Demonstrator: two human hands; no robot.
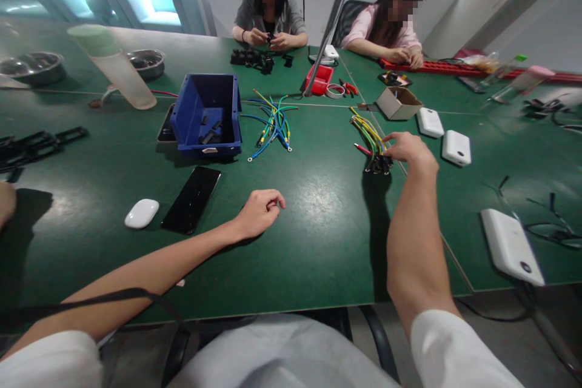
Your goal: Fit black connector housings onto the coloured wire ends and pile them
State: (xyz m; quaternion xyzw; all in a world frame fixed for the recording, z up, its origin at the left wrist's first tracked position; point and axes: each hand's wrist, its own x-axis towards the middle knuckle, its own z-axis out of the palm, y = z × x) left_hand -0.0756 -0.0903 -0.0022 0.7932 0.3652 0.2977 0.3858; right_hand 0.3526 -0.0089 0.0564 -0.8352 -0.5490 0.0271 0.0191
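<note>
My left hand [260, 213] rests on the green table with its fingers loosely curled, and nothing shows in it. On the right, my right hand [414, 150] reaches down to a bundle of cables [369, 134], yellow, green and red with black ends and ring terminals. Its thumb and forefinger close on a cable at the near side of that bundle; the other fingers are partly hidden. Between the hands and farther back lies a loose pile of blue, green and yellow cables [273, 121] with ring terminals.
A blue bin [208, 115] with small black parts stands left of the cable pile. Nearer are a black phone [191, 200] and a white case [142, 213]. A small cardboard box [398, 104] and white devices [456, 148] lie on the right. Two people work across the table.
</note>
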